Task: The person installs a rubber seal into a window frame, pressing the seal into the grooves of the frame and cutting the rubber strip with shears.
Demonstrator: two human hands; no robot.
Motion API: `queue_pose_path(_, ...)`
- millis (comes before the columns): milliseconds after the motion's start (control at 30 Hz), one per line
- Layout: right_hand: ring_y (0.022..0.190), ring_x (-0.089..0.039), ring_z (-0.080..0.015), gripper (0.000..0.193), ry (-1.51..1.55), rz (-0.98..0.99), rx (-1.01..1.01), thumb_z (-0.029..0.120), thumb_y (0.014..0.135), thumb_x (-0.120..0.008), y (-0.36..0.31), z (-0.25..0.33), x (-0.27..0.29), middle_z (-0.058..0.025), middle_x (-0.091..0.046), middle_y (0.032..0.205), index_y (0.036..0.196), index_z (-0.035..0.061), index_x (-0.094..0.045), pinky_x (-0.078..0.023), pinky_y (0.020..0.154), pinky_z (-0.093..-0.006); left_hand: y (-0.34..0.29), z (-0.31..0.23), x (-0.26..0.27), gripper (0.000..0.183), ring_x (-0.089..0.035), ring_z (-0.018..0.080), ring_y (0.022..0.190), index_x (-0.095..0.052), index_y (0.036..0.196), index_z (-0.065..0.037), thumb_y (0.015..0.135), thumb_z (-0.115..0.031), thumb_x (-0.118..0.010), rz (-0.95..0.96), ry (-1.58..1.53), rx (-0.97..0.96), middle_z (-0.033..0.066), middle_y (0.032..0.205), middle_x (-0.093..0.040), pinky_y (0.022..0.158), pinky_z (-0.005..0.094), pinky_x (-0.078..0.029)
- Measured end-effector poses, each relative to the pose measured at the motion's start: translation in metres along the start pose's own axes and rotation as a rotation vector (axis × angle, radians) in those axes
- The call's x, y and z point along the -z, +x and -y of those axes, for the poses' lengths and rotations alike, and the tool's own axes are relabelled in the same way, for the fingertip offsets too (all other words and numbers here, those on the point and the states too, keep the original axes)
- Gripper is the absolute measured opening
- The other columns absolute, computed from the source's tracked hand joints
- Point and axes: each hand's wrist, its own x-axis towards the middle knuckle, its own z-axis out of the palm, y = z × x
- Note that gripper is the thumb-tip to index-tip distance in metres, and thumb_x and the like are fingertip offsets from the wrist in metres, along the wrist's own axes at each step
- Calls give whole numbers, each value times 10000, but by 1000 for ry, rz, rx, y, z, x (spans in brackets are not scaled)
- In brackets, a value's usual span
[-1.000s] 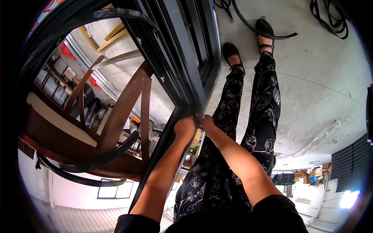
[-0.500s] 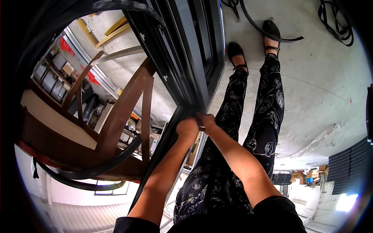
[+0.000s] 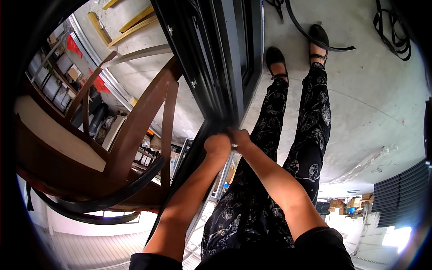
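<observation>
A dark grey metal frame point(image 3: 227, 72) with long grooves stretches from the top of the view down to both of my hands. On its corner rests my left hand point(image 3: 218, 143), curled like a fist, its fingers hidden behind the back of the hand. Close beside it, my right hand point(image 3: 241, 138) is closed, fingers pointing toward the left one at the frame's edge. Whatever the two hands grip is too small and dark to make out. Small pale clips point(image 3: 194, 84) sit along the frame's left side.
Left of the frame stands a brown wooden chair point(image 3: 137, 130), with a black rubber-like strip point(image 3: 121, 191) looped by it. Another black strip point(image 3: 301, 33) crosses the floor by my shoes, and a tangled one point(image 3: 396, 38) lies far right. Yellow bars point(image 3: 135, 22) lie at upper left.
My hands stay together at the same corner with little movement. The view has shifted slightly, so the chair sits a bit farther left and the floor strips a bit farther right.
</observation>
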Motion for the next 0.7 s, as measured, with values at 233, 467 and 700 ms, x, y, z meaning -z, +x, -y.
queue_pose_path(233,838,-597,-241,327,-112,-175,83,269,804,-726,28,-13,1,-82,-633,925,995,26,-619,-515,685,-435,2,-9,9,307,-670,325,890,-708,928,-89,902,-183,-416,69,39,8,152,945,-694,740,425,-530)
queue_pose_path(467,774,-626,-241,399,-53,-107,89,319,799,-715,15,-11,0,-116,-643,911,996,-13,-616,-525,641,-433,3,-10,9,252,-679,292,897,-723,922,-98,875,-186,-492,74,77,43,131,941,-702,729,384,-538)
queue_pose_path(700,620,-614,-217,479,-399,-341,335,449,778,-691,47,-26,0,-91,-644,736,834,-25,-661,-489,556,-382,1,-11,9,246,-688,289,838,-718,931,-92,893,-206,-504,6,144,-27,121,846,-705,686,386,-539)
